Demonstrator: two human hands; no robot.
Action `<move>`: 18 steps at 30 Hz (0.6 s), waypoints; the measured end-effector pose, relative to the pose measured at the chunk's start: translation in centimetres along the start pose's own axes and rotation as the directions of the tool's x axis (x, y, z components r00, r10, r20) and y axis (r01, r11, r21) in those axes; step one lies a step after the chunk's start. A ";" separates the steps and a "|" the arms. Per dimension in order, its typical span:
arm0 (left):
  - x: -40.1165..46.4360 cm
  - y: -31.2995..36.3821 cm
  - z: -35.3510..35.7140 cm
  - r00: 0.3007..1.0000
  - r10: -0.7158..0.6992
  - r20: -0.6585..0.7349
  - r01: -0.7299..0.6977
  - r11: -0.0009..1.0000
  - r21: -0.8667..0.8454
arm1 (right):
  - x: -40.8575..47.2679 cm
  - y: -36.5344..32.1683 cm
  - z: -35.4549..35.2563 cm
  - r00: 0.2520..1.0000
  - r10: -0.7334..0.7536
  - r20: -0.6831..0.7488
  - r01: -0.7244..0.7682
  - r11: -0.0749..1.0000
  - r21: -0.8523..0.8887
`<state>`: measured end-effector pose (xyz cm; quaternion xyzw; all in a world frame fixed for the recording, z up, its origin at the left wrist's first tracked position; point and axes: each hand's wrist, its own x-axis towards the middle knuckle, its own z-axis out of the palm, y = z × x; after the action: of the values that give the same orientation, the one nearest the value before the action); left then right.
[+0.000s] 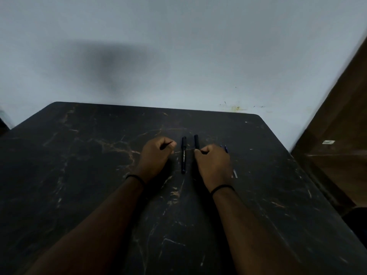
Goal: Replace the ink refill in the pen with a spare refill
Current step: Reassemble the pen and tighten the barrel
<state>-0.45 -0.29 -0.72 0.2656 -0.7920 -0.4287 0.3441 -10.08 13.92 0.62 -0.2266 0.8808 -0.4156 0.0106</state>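
Black pen (183, 154) lies near-to-far between two curled hands; left hand (155, 155) holds nothing visible, right hand (212, 165) may pinch a second pen (196, 141).

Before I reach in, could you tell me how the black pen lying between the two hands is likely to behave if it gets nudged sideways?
The black pen looks round and slim, and it lies flat on the smooth dark table, so it would probably roll. Its straight barrel suggests it is stiff, not floppy. It seems small and likely light, so a brush from the left hand might shift it.
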 end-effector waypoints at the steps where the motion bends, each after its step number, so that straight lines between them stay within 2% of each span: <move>1: 0.0 -0.1 0.1 1.000 0.013 -0.004 -0.013 0.999 0.034 | 0.1 -0.1 0.0 1.000 0.005 0.007 -0.004 0.999 -0.033; 9: 0.4 -0.6 0.4 1.000 0.006 -0.020 -0.005 0.999 0.040 | 0.7 -0.8 1.4 1.000 -0.009 -0.013 0.006 0.985 -0.175; 18: 0.4 -0.4 0.5 1.000 0.001 -0.010 -0.001 0.997 0.072 | 0.8 -0.8 2.2 0.997 -0.046 -0.054 0.037 0.988 -0.148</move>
<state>-0.97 -0.52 -1.13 0.2796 -0.8054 -0.3982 0.3384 -10.06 11.53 -0.04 -0.2331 0.9041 -0.3560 -0.0400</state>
